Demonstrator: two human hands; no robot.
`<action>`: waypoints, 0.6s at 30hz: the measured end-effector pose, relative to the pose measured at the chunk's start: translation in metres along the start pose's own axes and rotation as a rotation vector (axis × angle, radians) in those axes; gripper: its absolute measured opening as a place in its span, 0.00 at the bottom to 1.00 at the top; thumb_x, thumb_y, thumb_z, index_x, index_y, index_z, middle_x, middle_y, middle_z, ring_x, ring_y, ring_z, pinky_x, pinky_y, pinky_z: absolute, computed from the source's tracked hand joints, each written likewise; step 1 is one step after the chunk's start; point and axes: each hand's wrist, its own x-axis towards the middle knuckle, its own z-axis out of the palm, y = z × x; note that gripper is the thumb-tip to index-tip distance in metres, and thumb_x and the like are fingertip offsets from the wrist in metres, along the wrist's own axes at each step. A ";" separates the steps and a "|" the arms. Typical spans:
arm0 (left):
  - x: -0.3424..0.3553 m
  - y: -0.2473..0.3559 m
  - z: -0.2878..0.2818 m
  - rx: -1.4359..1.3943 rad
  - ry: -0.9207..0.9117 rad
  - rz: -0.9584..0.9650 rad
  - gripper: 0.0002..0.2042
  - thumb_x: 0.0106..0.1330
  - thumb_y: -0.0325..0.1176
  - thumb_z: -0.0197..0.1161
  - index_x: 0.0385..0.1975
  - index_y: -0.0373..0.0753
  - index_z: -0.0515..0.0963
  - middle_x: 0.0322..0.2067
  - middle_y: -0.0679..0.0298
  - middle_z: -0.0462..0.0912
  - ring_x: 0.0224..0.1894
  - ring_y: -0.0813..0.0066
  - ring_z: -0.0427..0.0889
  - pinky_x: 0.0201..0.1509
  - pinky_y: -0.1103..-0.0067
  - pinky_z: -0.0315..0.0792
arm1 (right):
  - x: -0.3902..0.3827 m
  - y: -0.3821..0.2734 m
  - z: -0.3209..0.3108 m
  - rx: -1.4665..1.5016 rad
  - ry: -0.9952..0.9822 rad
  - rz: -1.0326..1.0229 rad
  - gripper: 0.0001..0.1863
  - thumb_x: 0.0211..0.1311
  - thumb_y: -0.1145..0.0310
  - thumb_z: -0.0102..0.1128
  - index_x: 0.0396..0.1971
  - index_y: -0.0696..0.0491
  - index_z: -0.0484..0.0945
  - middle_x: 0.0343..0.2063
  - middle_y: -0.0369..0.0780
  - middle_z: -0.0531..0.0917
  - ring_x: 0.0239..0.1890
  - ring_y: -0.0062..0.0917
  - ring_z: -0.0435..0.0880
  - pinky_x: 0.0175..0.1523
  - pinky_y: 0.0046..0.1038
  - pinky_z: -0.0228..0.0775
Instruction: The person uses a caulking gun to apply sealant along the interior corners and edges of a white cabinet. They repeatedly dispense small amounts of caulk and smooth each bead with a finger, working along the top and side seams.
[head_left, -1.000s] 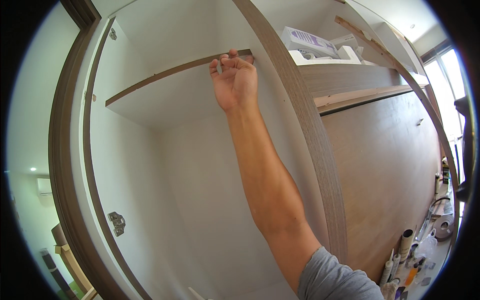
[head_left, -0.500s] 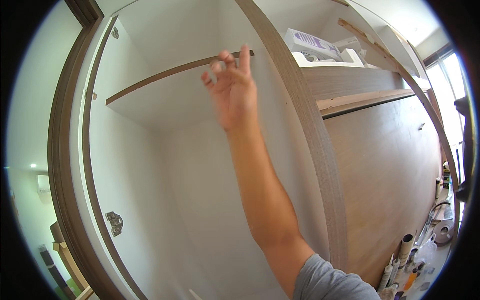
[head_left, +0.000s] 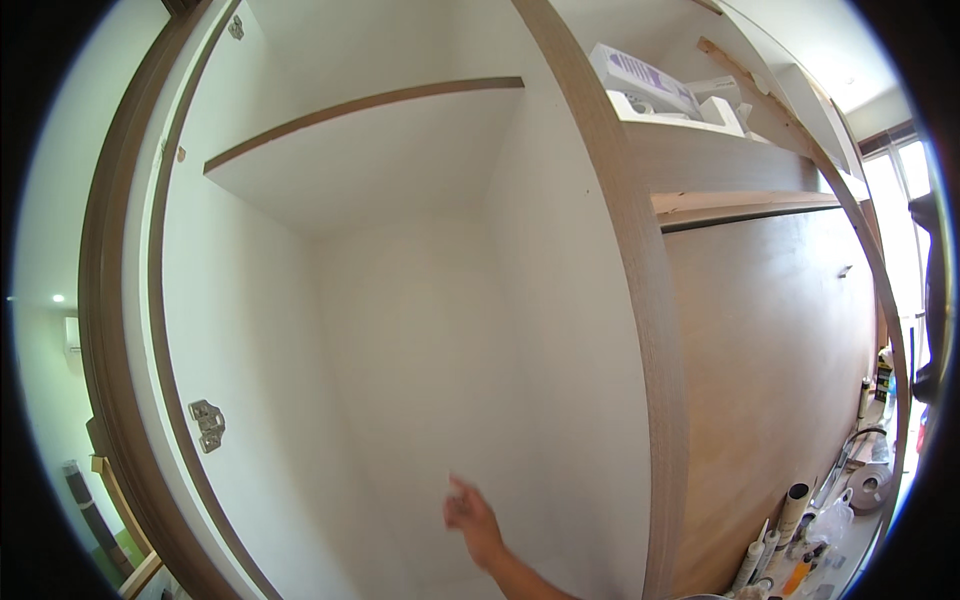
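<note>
My right hand [head_left: 473, 515] is low in the white cabinet compartment [head_left: 400, 350], blurred, with its index finger raised and the others loosely bent; I make out nothing held in it. Above it spans a white shelf [head_left: 350, 160] with a wood-coloured front edge. Metal hinges [head_left: 207, 426] are fixed on the compartment's left side. My left hand is not in view.
A wood-faced upright [head_left: 660, 400] divides off the right bay, where white packaging [head_left: 650, 85] lies on a shelf above a large brown panel [head_left: 760, 380]. Sealant tubes [head_left: 750, 565], tape [head_left: 872, 485] and other items crowd the lower right. A dark door frame [head_left: 100, 300] borders the left.
My right hand has left the shelf's front edge and dropped to the bottom of the compartment. The view has shifted slightly, with the shelf now higher in it.
</note>
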 end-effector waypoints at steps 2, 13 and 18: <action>-0.012 -0.006 -0.003 0.035 0.038 -0.090 0.13 0.60 0.33 0.76 0.39 0.42 0.79 0.30 0.63 0.82 0.31 0.70 0.82 0.35 0.75 0.80 | -0.071 0.082 -0.040 -0.633 0.116 0.065 0.28 0.69 0.66 0.65 0.68 0.49 0.73 0.38 0.39 0.82 0.41 0.26 0.82 0.51 0.30 0.77; -0.050 -0.013 -0.041 -0.190 -0.158 -0.398 0.12 0.64 0.38 0.71 0.42 0.41 0.78 0.32 0.63 0.82 0.32 0.72 0.82 0.36 0.75 0.78 | -0.253 0.030 -0.079 -1.653 -0.883 0.638 0.20 0.69 0.55 0.59 0.57 0.45 0.84 0.61 0.42 0.79 0.66 0.45 0.71 0.68 0.54 0.64; -0.062 -0.034 -0.082 -0.430 -0.213 -0.536 0.13 0.66 0.42 0.68 0.41 0.41 0.78 0.31 0.63 0.83 0.31 0.72 0.82 0.35 0.75 0.77 | -0.253 0.016 -0.066 -1.529 -0.646 0.562 0.16 0.70 0.49 0.57 0.44 0.39 0.88 0.49 0.42 0.85 0.56 0.42 0.79 0.60 0.47 0.72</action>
